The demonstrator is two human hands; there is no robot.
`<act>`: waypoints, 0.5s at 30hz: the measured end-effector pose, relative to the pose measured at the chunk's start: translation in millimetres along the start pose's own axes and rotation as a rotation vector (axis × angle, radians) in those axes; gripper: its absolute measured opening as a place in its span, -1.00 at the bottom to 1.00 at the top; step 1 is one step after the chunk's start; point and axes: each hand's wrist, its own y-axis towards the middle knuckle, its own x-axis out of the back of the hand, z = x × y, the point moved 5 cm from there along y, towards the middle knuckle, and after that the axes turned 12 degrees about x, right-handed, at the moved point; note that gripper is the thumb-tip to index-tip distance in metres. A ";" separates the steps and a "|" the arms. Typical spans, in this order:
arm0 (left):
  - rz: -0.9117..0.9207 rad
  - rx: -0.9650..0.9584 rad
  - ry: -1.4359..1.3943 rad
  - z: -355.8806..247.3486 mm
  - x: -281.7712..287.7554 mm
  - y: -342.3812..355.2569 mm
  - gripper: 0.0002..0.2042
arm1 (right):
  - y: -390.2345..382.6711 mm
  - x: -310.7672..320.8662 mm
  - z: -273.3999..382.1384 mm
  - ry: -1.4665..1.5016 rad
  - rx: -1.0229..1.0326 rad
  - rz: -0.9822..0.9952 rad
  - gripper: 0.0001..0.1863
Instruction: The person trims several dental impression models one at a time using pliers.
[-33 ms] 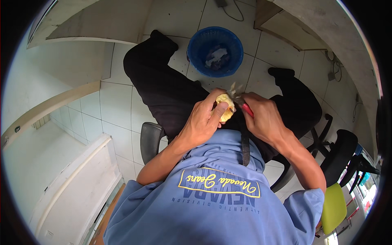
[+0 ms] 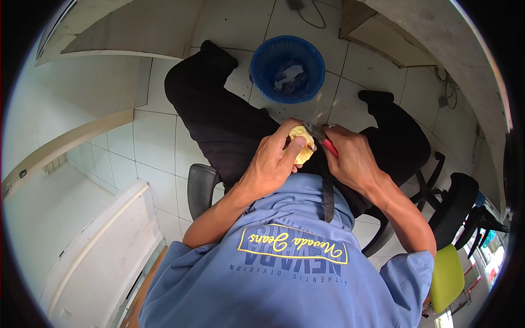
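Observation:
My left hand (image 2: 275,158) holds a pale yellow peeled fruit (image 2: 298,134), probably an apple, with fingers behind it and the thumb across its near side. A small orange-brown patch shows on its flesh. Wrapped round the red handle of a peeler (image 2: 328,146) is my right hand (image 2: 353,157). The peeler's metal head meets or nearly meets the fruit's upper right side; its exact shape is hard to make out. Blurred pale shavings (image 2: 319,115) are in the air just beyond it. Both hands are over my lap.
Beyond my hands, between my feet, a blue bucket (image 2: 286,41) stands on the tiled floor with whitish scraps inside. Curved pale furniture panels (image 2: 126,30) rise on both sides. A cable (image 2: 317,16) lies on the far floor. Black chair parts (image 2: 456,205) and a green chair back (image 2: 447,279) are at right.
The shavings by the peeler's head have come away from it and spread toward the bucket. My hands have barely moved.

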 end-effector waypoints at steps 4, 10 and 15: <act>0.040 0.038 -0.102 2.0 -3.5 3.5 -0.71 | 2.4 10.9 -3.1 0.043 0.024 -0.158 -0.62; 0.050 0.116 -0.028 -0.2 3.4 1.3 -0.70 | 4.6 41.1 7.6 -0.194 0.181 -0.109 -0.56; 0.043 0.121 0.087 -5.9 5.0 1.3 -0.68 | 6.7 45.8 10.7 -0.268 0.268 0.034 -0.41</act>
